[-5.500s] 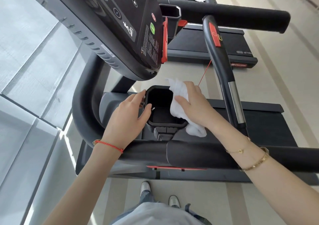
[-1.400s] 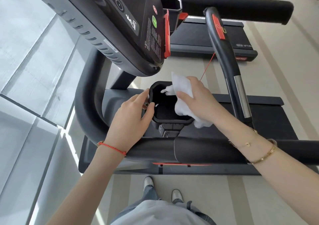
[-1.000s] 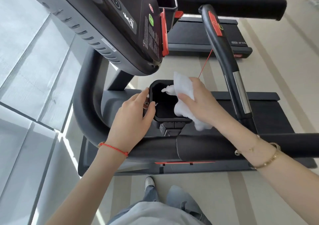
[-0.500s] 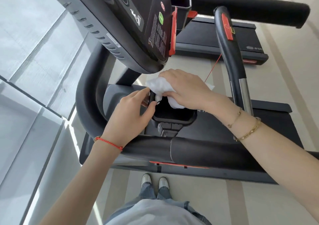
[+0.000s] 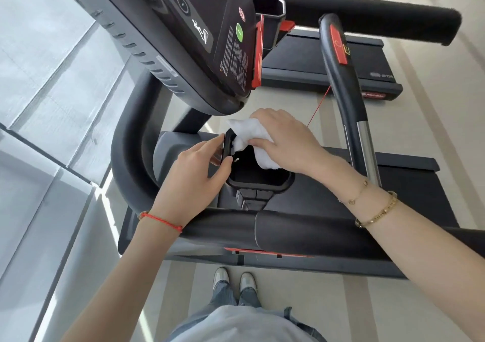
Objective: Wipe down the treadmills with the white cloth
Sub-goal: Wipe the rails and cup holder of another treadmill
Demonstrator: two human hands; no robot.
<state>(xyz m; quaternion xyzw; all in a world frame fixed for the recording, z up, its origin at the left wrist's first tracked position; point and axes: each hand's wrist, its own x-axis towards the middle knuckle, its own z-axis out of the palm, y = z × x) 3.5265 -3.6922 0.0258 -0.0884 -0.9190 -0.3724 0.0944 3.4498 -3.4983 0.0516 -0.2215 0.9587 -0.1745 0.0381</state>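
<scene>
Head view: the white cloth [image 5: 250, 139] was seen bunched under the right hand [image 5: 284, 139], whose fingers were curled over it and pressed it onto the far rim of the black cup holder [image 5: 258, 178], at about 12 o'clock on that opening. The cloth lay beneath the palm and trailed toward 6 o'clock into the hollow, so any further wipe was judged to run down and inward from the hand. The left hand [image 5: 195, 181] was placed at 9 o'clock of the holder, thumb and forefinger pinching its left rim, apparently to steady it. The cloth was held by the right hand alone. The holder's long axis ran roughly 12 to 6, toward the padded front bar [image 5: 301, 230] of the treadmill [image 5: 393, 184]. The console [image 5: 199, 34] hung close above at 11 o'clock, leaving little room there.
</scene>
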